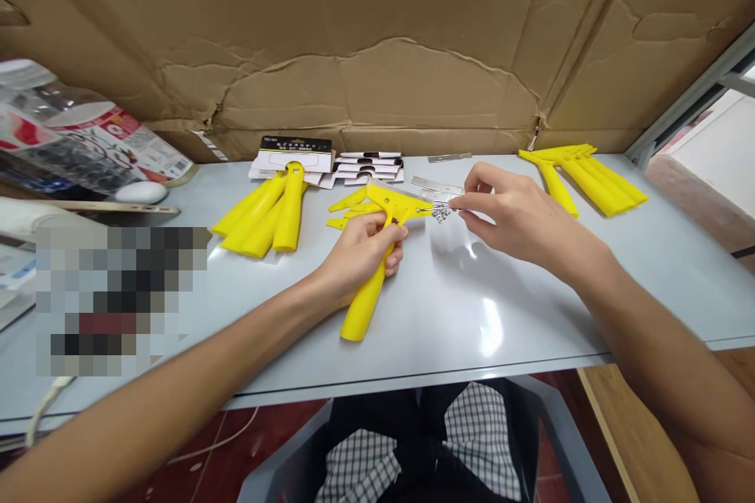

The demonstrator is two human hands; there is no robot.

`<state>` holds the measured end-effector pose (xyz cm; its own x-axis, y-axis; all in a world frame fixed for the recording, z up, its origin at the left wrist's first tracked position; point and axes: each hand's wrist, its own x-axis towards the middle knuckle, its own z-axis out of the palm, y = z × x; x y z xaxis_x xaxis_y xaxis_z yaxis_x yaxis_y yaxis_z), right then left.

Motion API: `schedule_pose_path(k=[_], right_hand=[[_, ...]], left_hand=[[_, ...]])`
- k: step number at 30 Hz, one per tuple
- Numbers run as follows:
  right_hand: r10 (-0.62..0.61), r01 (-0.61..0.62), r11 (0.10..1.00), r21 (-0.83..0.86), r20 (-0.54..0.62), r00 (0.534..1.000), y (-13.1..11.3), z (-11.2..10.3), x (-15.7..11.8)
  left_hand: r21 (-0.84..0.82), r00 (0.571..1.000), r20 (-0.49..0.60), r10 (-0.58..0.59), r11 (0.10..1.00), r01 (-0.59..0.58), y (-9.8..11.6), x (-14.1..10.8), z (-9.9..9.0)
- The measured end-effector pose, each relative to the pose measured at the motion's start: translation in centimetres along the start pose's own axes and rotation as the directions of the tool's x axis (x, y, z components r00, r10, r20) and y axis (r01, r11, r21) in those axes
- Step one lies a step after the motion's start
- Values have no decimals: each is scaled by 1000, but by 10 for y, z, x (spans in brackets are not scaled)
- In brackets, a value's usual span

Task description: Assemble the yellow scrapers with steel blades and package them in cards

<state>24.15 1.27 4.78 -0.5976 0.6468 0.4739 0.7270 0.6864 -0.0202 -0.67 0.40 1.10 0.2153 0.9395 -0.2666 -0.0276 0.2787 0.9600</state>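
Clear plastic bottles (118, 134) with red-and-white labels lean in at your far left, with a white rounded object (140, 192) just in front of them. Below that there's a pixelated patch, so I can't tell what's under it. Next along, some yellow handles (253, 216) lie fanned out, tops up against black-and-white cards (295, 161), and more folded cards (369, 167) sit right beside those.

Your left hand (366, 247) is wrapped around a yellow scraper (369, 295), fingers curled close in round the grip just under the head, thumb across the front. That scraper's near the middle of the table, tilted, its butt end pointing back towards you. More yellow pieces (348, 200) poke out behind it.

Your right hand (519, 208) has thumb and fingertips pinched on a thin metal rod (442, 207), and its tip reaches the right end of the scraper head. Little shiny metal bits sit just by the rod; loose or bagged, can't tell.

Edges: cardboard (425, 94) walls off the back, and the front table edge (413, 387) runs below your hands, with a strip of tabletop (460, 314) to move over. Far right, another yellow bunch (602, 181) lies near the back, well short of the front edge.
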Motion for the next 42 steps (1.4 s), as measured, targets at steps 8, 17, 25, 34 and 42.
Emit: schedule_pose_path(k=[8,17,25,34,42], right_hand=[[1,-1,1000,11,-8,1000,-1,0,-1],[-24,51,968,245,-111,993,-7,-2,1],[-38,103,930,352,-187,982,-10,-2,5],[73,10,933,360,-216,974,-6,-2,7],[28,34,949,313,-190,981,2,-1,6]], left_hand=[[8,1000,3,15,1000,-15,0,-1,0],[31,1000,16,18,999,-18,2,-1,0],[4,999,21,23,1000,-23,0,0,0],[1,1000,27,9,1000,-9,2,0,1],[-23,1000,25,15,1000,-14,0,1,-1]])
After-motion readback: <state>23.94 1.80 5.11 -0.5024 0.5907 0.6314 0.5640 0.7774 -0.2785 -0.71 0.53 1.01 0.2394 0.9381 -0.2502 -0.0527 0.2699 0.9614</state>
